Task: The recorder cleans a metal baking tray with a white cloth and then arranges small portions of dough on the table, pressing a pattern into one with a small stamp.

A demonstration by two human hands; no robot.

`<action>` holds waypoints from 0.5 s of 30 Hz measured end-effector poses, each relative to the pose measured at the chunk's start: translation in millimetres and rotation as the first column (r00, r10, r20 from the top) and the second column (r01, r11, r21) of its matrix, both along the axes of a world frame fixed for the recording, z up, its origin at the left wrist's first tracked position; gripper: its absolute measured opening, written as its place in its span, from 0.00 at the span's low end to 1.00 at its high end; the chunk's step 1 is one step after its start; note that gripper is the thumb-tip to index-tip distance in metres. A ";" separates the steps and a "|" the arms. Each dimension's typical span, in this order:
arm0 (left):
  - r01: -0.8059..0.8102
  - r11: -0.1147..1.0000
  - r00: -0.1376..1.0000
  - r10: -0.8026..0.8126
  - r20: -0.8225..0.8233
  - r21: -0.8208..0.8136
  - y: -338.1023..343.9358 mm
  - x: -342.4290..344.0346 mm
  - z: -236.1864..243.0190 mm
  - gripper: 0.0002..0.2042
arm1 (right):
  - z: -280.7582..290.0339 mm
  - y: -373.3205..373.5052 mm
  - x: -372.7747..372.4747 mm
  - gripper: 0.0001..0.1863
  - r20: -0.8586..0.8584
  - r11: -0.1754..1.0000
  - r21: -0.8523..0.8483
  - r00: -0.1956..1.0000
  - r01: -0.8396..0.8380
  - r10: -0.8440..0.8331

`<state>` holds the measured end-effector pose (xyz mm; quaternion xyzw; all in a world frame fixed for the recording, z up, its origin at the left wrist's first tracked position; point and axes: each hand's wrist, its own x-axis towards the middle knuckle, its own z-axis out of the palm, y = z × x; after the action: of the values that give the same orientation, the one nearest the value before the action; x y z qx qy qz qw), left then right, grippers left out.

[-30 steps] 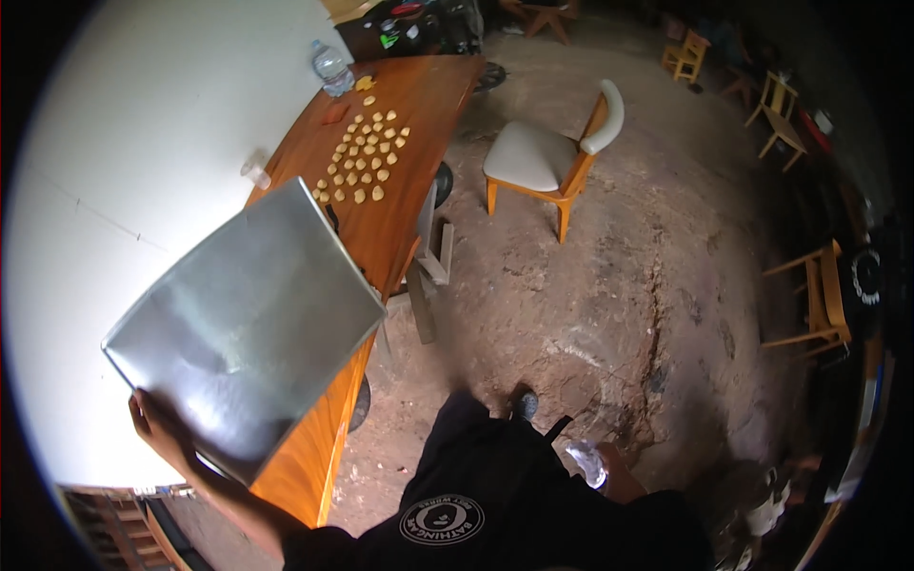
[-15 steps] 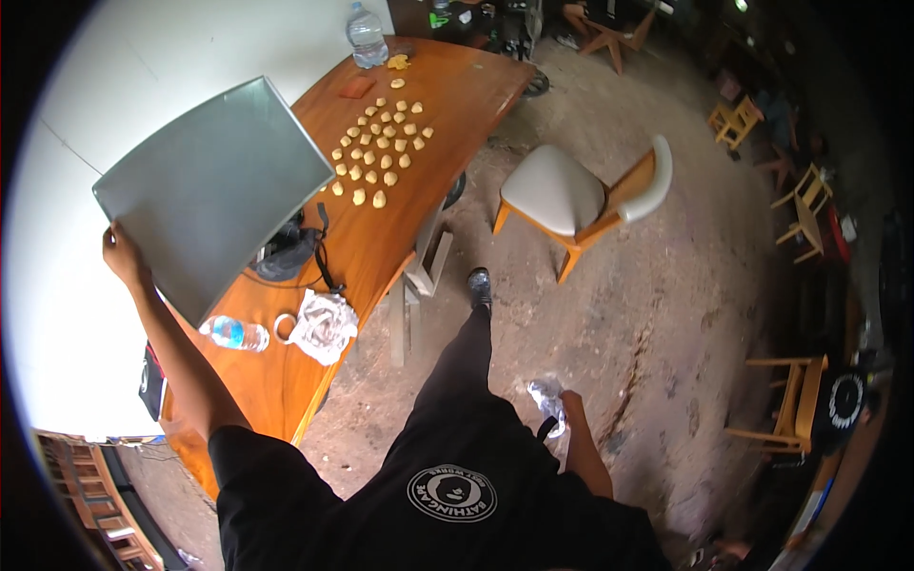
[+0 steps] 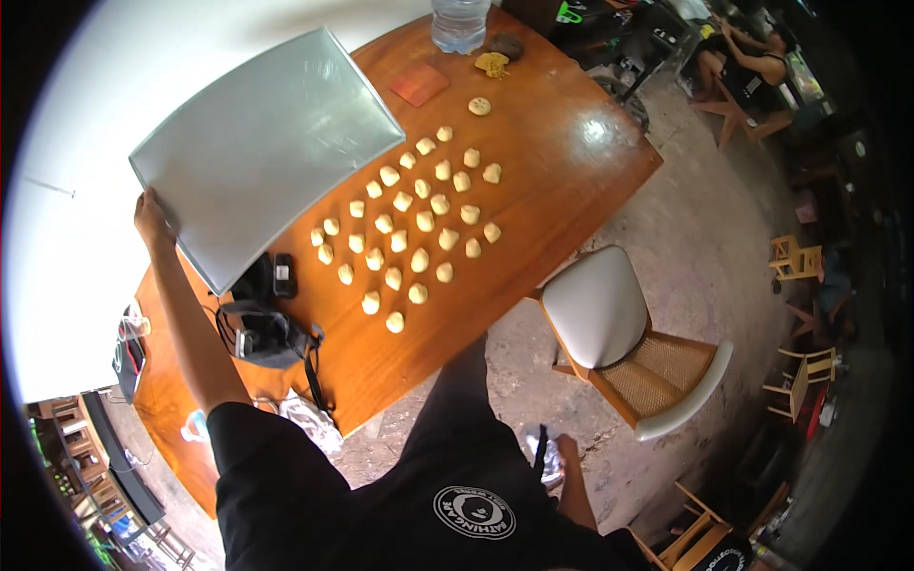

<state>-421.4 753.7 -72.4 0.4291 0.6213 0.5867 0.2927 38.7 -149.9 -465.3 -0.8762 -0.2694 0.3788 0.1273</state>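
Observation:
My left hand (image 3: 152, 219) grips the left edge of a flat metal tray (image 3: 262, 152), raised over the wall side of the wooden table (image 3: 571, 133). Several small pale dough pieces (image 3: 420, 257) lie spread on the table to the tray's right, with a flattened round one (image 3: 479, 107) farther back. A black bag (image 3: 267, 343) with straps and a small black device (image 3: 284, 276) sit below the tray. Down at my right side, my right hand (image 3: 568, 455) is closed on a crumpled, shiny, see-through item (image 3: 541, 459).
A large water bottle (image 3: 460, 24), a red square piece (image 3: 419, 84) and a yellow crumbly item (image 3: 492, 65) are at the table's back. A padded chair (image 3: 595, 309) stands at its right. Another person (image 3: 752, 67) sits in the far right corner; more wooden chairs (image 3: 790, 381) line the right.
I have moved forward along the table, so the dough and chair appear nearer. My left hand has raised the tray toward the back; my right hand still holds the shiny item low.

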 end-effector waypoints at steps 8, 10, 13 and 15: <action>-0.090 0.965 0.983 0.126 0.134 -0.246 35.8 -8.8 -110.2 0.13 | 33.5 133.3 127.8 0.07 0.187 0.861 0.102 0.860 -0.498 0.475; -0.082 0.927 0.978 0.146 0.152 -0.365 32.1 25.4 -149.1 0.12 | 31.9 68.7 180.9 0.07 0.326 0.730 0.045 0.700 -0.682 0.635; -0.052 0.913 0.995 0.080 0.052 -0.405 8.3 56.1 -165.8 0.14 | 29.5 113.1 195.0 0.10 0.088 0.880 -0.082 0.876 -0.468 0.474; -0.030 0.893 0.970 0.135 0.204 -0.450 15.4 37.4 -191.8 0.14 | 95.3 225.5 164.5 0.12 -0.167 0.932 -0.320 0.978 -0.171 0.122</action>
<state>-384.0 769.0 -264.3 0.2535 0.7183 0.4872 0.4272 203.2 75.6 -370.0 -0.8328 -0.2564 0.4895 -0.0320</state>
